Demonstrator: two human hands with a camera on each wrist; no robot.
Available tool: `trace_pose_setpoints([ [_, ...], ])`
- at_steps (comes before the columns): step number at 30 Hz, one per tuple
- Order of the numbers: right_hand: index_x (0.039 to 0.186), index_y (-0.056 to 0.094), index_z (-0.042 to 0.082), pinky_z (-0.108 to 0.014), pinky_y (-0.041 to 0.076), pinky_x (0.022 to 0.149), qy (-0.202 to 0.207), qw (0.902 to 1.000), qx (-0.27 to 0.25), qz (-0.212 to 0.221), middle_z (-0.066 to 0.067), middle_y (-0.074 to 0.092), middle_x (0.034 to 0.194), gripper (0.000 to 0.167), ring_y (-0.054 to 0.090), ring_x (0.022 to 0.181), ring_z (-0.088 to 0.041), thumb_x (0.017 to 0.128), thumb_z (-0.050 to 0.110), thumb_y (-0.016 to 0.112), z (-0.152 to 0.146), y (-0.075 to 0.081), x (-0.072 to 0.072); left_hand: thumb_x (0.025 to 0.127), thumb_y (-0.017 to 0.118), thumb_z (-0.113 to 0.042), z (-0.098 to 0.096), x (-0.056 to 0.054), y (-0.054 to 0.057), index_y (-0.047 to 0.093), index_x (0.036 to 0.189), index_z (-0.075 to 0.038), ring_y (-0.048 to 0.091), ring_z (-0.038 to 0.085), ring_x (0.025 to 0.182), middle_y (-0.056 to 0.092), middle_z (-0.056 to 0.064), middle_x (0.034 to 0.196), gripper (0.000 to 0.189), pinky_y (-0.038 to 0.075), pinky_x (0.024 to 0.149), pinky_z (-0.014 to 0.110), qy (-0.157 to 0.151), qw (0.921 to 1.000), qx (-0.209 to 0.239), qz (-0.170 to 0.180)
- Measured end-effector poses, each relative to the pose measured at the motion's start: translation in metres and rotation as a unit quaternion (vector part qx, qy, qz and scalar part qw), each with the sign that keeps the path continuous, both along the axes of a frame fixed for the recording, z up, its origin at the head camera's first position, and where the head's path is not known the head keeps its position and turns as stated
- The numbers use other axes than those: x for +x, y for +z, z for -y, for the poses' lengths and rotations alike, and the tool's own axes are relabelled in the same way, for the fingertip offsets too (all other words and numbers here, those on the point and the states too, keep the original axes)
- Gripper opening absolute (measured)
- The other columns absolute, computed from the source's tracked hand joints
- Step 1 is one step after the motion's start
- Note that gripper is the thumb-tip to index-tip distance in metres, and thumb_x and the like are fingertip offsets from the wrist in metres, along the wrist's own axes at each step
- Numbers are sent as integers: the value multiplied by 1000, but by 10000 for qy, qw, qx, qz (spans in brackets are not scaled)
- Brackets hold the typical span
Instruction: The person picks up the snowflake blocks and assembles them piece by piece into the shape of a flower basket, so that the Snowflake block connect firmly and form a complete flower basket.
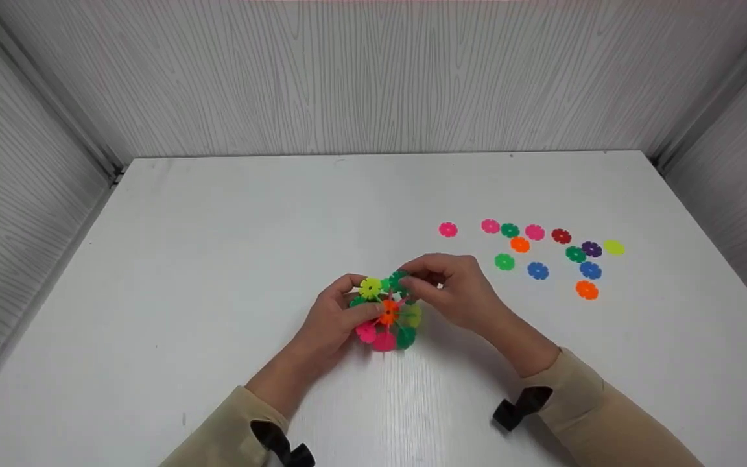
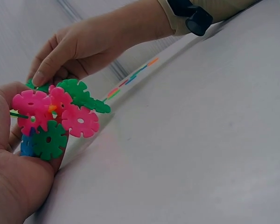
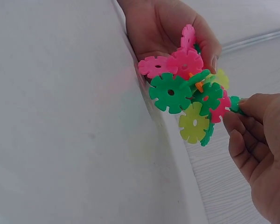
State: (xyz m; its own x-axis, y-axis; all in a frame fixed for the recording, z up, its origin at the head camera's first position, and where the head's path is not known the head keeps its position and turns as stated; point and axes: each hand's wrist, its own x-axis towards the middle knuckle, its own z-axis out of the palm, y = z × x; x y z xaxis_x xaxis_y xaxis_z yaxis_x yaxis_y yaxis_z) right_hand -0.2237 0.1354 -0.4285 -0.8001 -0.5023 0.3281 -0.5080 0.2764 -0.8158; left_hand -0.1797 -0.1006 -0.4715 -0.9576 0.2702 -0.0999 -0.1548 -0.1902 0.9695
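Note:
My left hand [image 1: 333,322] grips a cluster of interlocked plastic snowflake discs, its thumb lying by the orange disc [image 1: 388,312] at the centre. Pink, green and yellow discs fan out around that middle, and in the left wrist view a blue disc [image 2: 26,145] shows low in the cluster. On the far right side of the cluster, my right hand [image 1: 454,288] pinches a green disc [image 1: 398,281] between thumb and fingers. Seen from the right wrist, this green disc [image 3: 235,105] sits against the edge of a pink disc [image 3: 220,107].
Several loose snowflake discs lie flat on the white table [image 1: 218,259] to the right, among them a pink disc [image 1: 448,229], a blue disc [image 1: 538,271] and an orange disc [image 1: 587,290]. Wood-grain panels [image 1: 373,78] enclose the table at the back and sides.

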Motion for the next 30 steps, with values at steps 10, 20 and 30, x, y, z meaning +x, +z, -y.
trace_pose_setpoints([
  [10, 115, 82, 14, -27, 60, 73, 131, 9992, 222, -312, 6, 78, 101, 17, 67, 80, -15, 99, 16, 78, 0, -1, -1, 93, 75, -11, 0, 0, 1, 57, 126, -4, 70, 29, 111, 72, 17, 120, 39, 57, 100, 33, 24, 9999, -118, -56],
  [20, 112, 83, 12, -26, 59, 70, 99, 9987, 420, -255, 5, 77, 96, 15, 66, 78, -15, 98, 11, 78, 1, 0, 2, 90, 79, -9, -1, 1, 0, 58, 126, -3, 71, 30, 110, 72, 17, 119, 42, 59, 97, 33, 76, 9999, 59, 103],
  [30, 111, 83, 12, -25, 59, 68, 148, 9983, 543, -159, 5, 77, 95, 15, 66, 76, -14, 97, 11, 79, 4, 2, 2, 89, 78, -8, 0, 0, 1, 60, 125, -3, 70, 30, 110, 72, 18, 119, 40, 59, 97, 34, 84, 9999, 44, 97],
])
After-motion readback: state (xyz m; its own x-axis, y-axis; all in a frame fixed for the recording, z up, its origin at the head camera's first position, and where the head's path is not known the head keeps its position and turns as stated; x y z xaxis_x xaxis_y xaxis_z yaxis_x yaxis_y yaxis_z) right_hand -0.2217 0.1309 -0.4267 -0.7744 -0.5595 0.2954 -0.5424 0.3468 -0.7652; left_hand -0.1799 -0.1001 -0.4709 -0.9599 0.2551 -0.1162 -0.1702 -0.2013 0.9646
